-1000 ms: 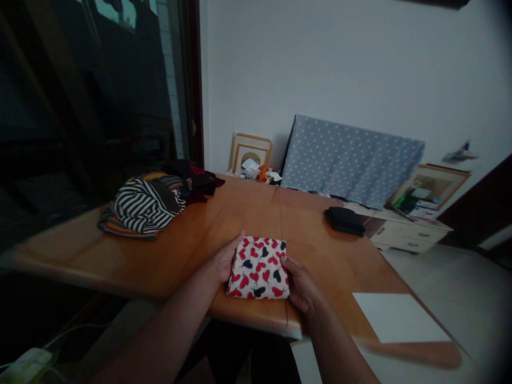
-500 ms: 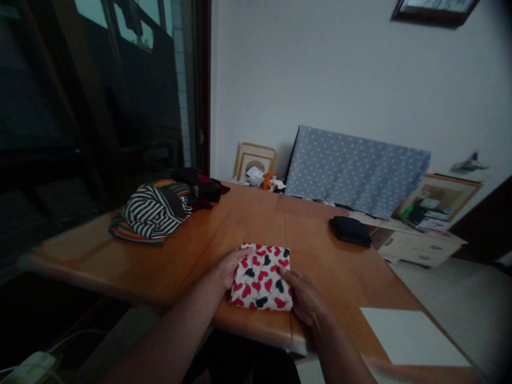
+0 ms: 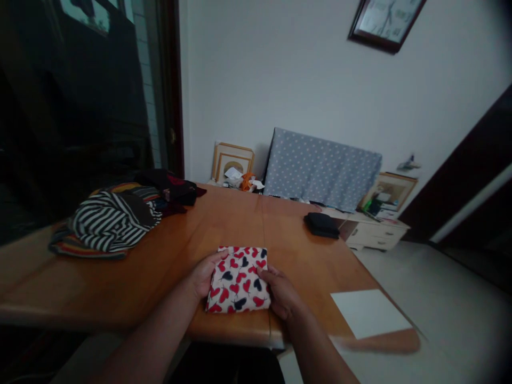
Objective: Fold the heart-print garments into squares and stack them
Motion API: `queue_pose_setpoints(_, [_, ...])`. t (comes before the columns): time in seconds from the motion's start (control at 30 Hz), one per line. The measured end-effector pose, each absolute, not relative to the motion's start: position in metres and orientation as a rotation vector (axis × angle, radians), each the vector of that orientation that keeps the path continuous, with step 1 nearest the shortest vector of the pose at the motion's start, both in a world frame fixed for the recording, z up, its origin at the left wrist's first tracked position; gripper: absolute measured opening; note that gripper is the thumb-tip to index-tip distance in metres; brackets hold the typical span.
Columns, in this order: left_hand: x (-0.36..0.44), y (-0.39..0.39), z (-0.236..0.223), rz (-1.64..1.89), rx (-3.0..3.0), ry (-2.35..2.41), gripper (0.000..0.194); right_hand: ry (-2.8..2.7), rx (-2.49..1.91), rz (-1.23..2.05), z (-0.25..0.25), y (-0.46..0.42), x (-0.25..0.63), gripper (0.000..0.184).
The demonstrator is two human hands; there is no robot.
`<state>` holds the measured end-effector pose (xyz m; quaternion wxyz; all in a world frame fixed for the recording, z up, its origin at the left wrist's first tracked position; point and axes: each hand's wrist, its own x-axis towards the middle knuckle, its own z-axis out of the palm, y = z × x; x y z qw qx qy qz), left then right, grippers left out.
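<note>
A folded white cloth with red and dark hearts [image 3: 240, 282] is between my two hands near the front edge of the wooden table [image 3: 224, 218]. My left hand [image 3: 205, 273] grips its left side, thumb on top and the other fingers mostly hidden beneath. On the right side, my right hand [image 3: 280, 292] holds it the same way, thumb pressed on the upper face. The cloth is a neat, roughly square packet; whether its underside touches the tabletop I cannot tell.
A heap of clothes with a black-and-white striped garment [image 3: 114, 221] lies at the left. A dark folded cloth [image 3: 321, 225] sits toward the right edge, and a white sheet [image 3: 370, 313] lies at the front right corner. Beyond the table stands a dotted blue cover [image 3: 320, 168].
The camera view has turned to the right, so everything appears shifted left. Both hands keep the same hold on the heart-patterned cloth.
</note>
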<state>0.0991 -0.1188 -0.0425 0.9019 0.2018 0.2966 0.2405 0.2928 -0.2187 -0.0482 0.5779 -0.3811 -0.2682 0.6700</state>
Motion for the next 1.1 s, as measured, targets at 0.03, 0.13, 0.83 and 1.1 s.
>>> queue_pose_setpoints(0.03, [0.099,-0.119,-0.043,0.490,0.417,0.608,0.047,-0.625,-0.892,1.565,-0.050,-0.218,0.293,0.044])
queue_pose_setpoints(0.13, [0.100,-0.119,-0.043,0.480,0.418,0.605,0.046,-0.616,-0.889,1.566,-0.053,-0.217,0.294,0.046])
queue_pose_setpoints(0.83, [0.117,-0.127,-0.022,0.586,0.570,0.609,0.051,-0.578,-0.864,1.589,-0.035,-0.222,0.314,0.041])
queue_pose_setpoints(1.1, [0.164,-0.110,-0.024,0.537,0.543,0.747,0.037,-0.536,-0.925,1.528,-0.025,-0.227,0.345,0.040])
